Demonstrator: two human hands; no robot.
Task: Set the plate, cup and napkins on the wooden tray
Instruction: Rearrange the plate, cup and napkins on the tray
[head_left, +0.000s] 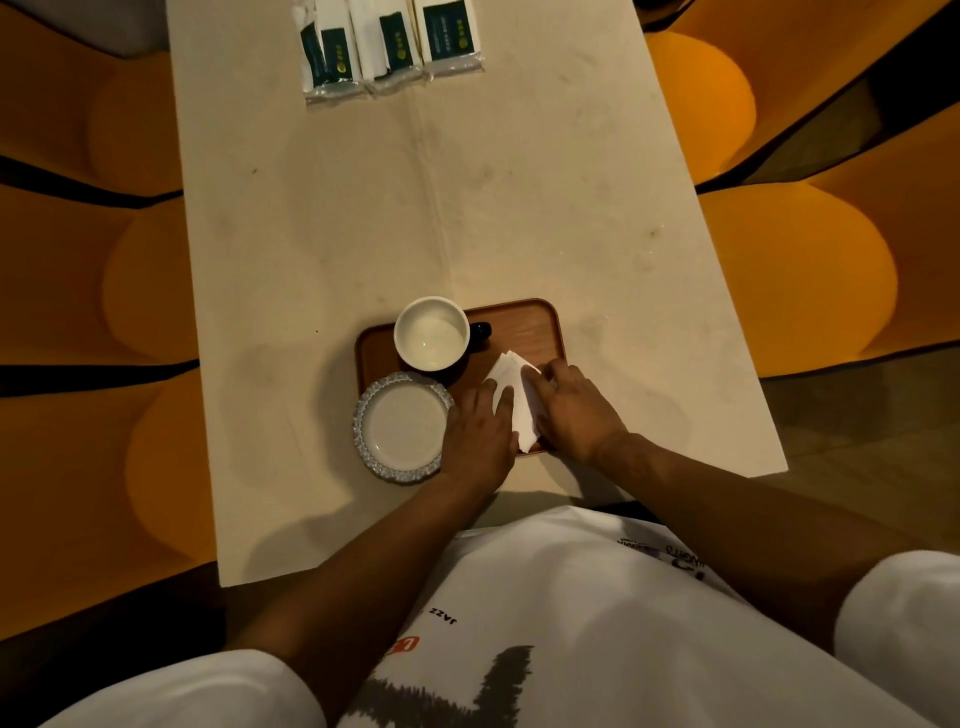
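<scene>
A wooden tray (524, 325) lies near the table's front edge. A white cup (430, 332) with a dark handle stands on the tray's far left corner. The white plate (401, 426) with a patterned rim rests on the tray's near left corner and overhangs its edge. White folded napkins (511, 387) lie on the right half of the tray. My left hand (478, 431) presses its fingers on the napkins' left side, and my right hand (571, 405) holds their right side.
Several wrapped napkin packs (389, 44) lie at the far end of the cream table (493, 208). Orange rounded seats (789, 270) flank the table on both sides. My white shirt fills the bottom of the view.
</scene>
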